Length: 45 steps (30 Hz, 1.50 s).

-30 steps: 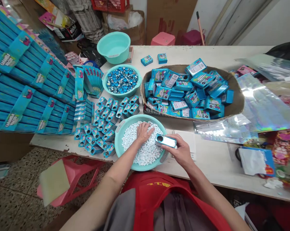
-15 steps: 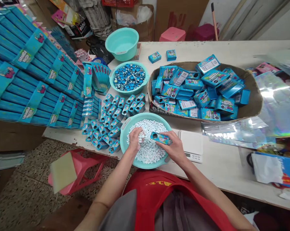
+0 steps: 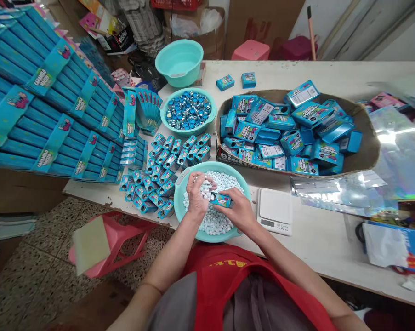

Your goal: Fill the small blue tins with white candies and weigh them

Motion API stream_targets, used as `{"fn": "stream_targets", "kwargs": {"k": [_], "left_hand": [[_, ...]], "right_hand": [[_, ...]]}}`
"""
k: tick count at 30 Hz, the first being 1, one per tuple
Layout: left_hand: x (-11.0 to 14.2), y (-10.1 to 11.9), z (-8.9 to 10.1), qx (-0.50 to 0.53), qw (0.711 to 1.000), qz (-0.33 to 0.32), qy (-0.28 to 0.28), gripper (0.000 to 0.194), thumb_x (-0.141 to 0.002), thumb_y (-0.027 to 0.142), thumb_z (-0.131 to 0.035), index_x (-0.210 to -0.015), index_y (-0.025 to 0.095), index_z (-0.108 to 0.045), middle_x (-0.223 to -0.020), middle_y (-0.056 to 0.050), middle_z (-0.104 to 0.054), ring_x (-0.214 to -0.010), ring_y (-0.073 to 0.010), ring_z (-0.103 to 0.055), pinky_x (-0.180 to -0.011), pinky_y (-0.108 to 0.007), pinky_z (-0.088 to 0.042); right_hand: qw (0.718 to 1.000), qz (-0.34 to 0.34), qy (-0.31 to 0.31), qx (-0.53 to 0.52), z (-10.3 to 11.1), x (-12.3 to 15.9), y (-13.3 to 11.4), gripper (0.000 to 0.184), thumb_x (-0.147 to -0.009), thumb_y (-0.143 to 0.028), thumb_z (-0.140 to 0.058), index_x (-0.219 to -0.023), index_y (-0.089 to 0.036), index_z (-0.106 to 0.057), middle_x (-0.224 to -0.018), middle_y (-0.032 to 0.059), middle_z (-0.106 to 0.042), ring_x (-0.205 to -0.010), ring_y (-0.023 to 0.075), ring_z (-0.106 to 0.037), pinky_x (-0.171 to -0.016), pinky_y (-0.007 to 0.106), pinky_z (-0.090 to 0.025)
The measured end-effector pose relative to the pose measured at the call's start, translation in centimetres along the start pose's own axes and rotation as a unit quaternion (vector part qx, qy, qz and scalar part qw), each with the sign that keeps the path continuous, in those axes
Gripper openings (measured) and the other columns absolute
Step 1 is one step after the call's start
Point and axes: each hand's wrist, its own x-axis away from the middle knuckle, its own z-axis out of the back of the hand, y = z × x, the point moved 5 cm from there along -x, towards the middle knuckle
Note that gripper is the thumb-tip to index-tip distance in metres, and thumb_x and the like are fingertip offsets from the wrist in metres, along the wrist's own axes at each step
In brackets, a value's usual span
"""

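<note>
My left hand (image 3: 197, 193) is cupped around a heap of small white candies (image 3: 207, 188), over the turquoise basin (image 3: 179, 202). More white candies (image 3: 216, 220) fill that basin. Gripped in my right hand (image 3: 240, 209) is a small blue tin box (image 3: 221, 200), its end with the hole turned towards the candies in my left palm. The box and the left hand are close together; whether they touch I cannot tell. Left of the basin stand several rows of similar blue tins (image 3: 155, 172) with round holes in their tops.
A turquoise basin of blue and silver caps (image 3: 188, 110) sits behind the tins, with another basin (image 3: 179, 62) beyond. A cardboard box (image 3: 369, 151) of blue tins is at the right. A white scale (image 3: 274, 207) lies nearby. Stacked blue display packs (image 3: 55, 115) rise at the left.
My left hand has risen from the candies with a palmful and turned upward, moving right. My right hand has brought the blue tin left and slightly down towards it.
</note>
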Motion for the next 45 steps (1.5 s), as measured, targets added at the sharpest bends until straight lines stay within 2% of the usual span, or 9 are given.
{"fn": "stream_targets", "kwargs": {"k": [3,9,13,17,21,27,37,41,45], "left_hand": [[-0.1,0.3,-0.3,-0.015,1.000,-0.007,0.009,0.027,-0.070,0.037,-0.066,-0.076,0.020,-0.046,-0.063,0.003,-0.058,-0.053,-0.0108,-0.058,-0.053,-0.022,-0.044],[0.0,0.3,-1.4,-0.001,1.000,-0.004,-0.016,0.025,-0.072,0.036,-0.068,-0.072,0.020,-0.048,-0.055,0.004,-0.053,-0.048,-0.0114,-0.054,-0.049,-0.024,-0.042],[0.2,0.7,-1.5,-0.018,1.000,-0.018,0.000,0.028,-0.073,0.037,-0.068,-0.064,0.018,-0.049,-0.055,0.003,-0.054,-0.049,-0.0105,-0.054,-0.051,-0.023,-0.043],[0.2,1.1,-1.7,-0.026,0.998,-0.055,0.006,0.028,-0.073,0.037,-0.068,-0.066,0.018,-0.049,-0.055,0.004,-0.052,-0.051,-0.0097,-0.054,-0.053,-0.022,-0.045],[-0.2,0.3,-1.5,-0.018,0.999,-0.029,0.031,0.029,-0.073,0.038,-0.068,-0.068,0.017,-0.049,-0.056,0.005,-0.050,-0.051,-0.0087,-0.053,-0.050,-0.021,-0.043],[-0.2,-0.4,-1.6,-0.013,1.000,-0.012,0.026,0.028,-0.075,0.039,-0.066,-0.068,0.017,-0.049,-0.056,0.005,-0.050,-0.049,-0.0084,-0.053,-0.049,-0.021,-0.042],[0.6,0.7,-2.4,-0.049,0.998,-0.044,0.016,0.028,-0.079,0.041,-0.062,-0.070,0.017,-0.051,-0.052,0.004,-0.052,-0.049,-0.0101,-0.055,-0.054,-0.023,-0.045],[0.4,0.3,-2.1,-0.060,0.995,-0.082,0.022,0.028,-0.079,0.040,-0.063,-0.069,0.017,-0.051,-0.055,0.004,-0.051,-0.044,-0.0059,-0.047,-0.047,-0.019,-0.038],[-0.5,-1.5,-1.4,-0.069,0.995,-0.052,0.050,0.034,-0.077,0.041,-0.066,-0.064,0.016,-0.047,-0.052,0.006,-0.046,-0.038,-0.0021,-0.035,-0.039,-0.016,-0.025]], "right_hand": [[1.000,0.002,0.008,-0.011,0.3,-0.1,0.0,0.030,-0.074,-0.040,-0.072,-0.099,-0.023,-0.064,-0.089,0.0058,-0.063,-0.086,0.0237,-0.061,-0.075,0.036,-0.048],[1.000,-0.007,0.001,-0.026,0.2,-0.4,0.1,0.030,-0.073,-0.037,-0.073,-0.099,-0.023,-0.066,-0.090,0.0059,-0.065,-0.086,0.0238,-0.061,-0.076,0.036,-0.049],[1.000,-0.003,0.011,-0.028,0.5,-0.6,-0.4,0.030,-0.072,-0.037,-0.074,-0.098,-0.023,-0.066,-0.087,0.0055,-0.064,-0.085,0.0236,-0.061,-0.075,0.036,-0.049],[0.999,0.002,0.029,-0.022,1.1,-0.7,-0.8,0.031,-0.073,-0.038,-0.073,-0.099,-0.023,-0.066,-0.088,0.0052,-0.064,-0.085,0.0229,-0.061,-0.075,0.036,-0.049],[1.000,0.008,0.024,-0.010,1.1,-0.8,-0.6,0.031,-0.072,-0.035,-0.074,-0.099,-0.022,-0.066,-0.087,0.0052,-0.064,-0.085,0.0235,-0.061,-0.075,0.036,-0.049],[1.000,0.006,0.019,-0.023,0.9,-0.8,0.0,0.030,-0.073,-0.035,-0.073,-0.100,-0.022,-0.066,-0.088,0.0058,-0.064,-0.087,0.0238,-0.061,-0.077,0.037,-0.049],[0.997,0.006,0.032,-0.065,1.3,-0.7,-0.7,0.032,-0.072,-0.033,-0.075,-0.101,-0.024,-0.066,-0.090,0.0048,-0.065,-0.087,0.0225,-0.061,-0.077,0.036,-0.049],[0.996,0.000,0.045,-0.071,1.2,-0.4,-0.3,0.030,-0.074,-0.034,-0.073,-0.101,-0.023,-0.066,-0.090,0.0051,-0.063,-0.087,0.0222,-0.061,-0.076,0.036,-0.049],[0.998,-0.026,0.022,-0.053,0.2,-0.3,1.3,0.029,-0.073,-0.034,-0.074,-0.099,-0.024,-0.067,-0.087,0.0047,-0.063,-0.086,0.0230,-0.061,-0.076,0.037,-0.049]]}}
